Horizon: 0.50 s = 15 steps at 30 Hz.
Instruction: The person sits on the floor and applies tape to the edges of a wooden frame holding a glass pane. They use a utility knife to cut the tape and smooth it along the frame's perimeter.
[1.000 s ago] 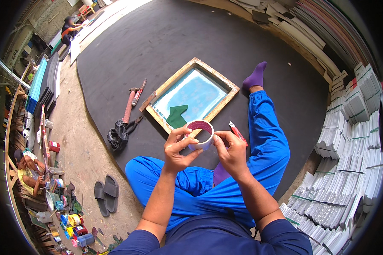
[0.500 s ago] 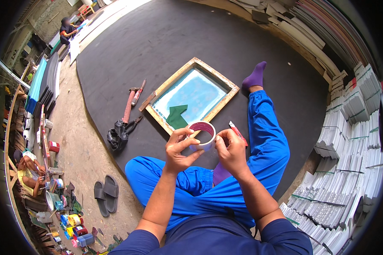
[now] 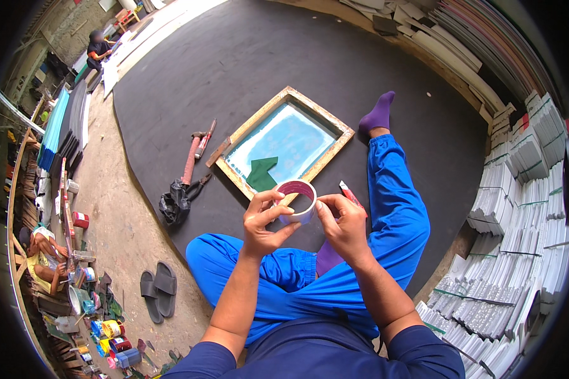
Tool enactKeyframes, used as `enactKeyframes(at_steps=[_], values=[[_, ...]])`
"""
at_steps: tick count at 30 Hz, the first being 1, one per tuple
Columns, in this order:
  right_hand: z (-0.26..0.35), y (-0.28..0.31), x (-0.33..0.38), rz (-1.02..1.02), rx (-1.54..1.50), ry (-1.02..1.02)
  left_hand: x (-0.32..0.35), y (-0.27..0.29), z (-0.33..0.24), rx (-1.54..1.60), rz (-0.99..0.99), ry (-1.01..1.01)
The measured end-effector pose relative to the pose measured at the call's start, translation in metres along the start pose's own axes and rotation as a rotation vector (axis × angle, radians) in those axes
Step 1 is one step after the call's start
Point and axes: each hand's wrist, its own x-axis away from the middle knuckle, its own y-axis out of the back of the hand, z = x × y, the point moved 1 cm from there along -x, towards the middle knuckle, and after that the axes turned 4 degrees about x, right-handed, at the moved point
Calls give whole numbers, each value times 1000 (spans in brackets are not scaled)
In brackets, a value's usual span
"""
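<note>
Just in front of wooden screen frame [image 3: 284, 140], tape roll [image 3: 296, 202] sits pinched betw. left hand [image 3: 263, 222] & right hand [image 3: 342, 226], fingers closed on rim; prob. light, stiff ring w/ sticky edge, best held by outer rim.

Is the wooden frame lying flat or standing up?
Lying flat. The wooden frame rests on the black mat, all four sides down, its blue mesh facing up.

Colourful tins [image 3: 110, 344] (perhaps paint) lower left.
</note>
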Motion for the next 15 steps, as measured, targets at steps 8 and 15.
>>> enactKeyframes(at_steps=[8,15], values=[[9,-2,-2,-1,89,-27,2,0,2,-20,10,-12],[-10,-2,-3,5,139,-44,4,1,3,82,-5,107]])
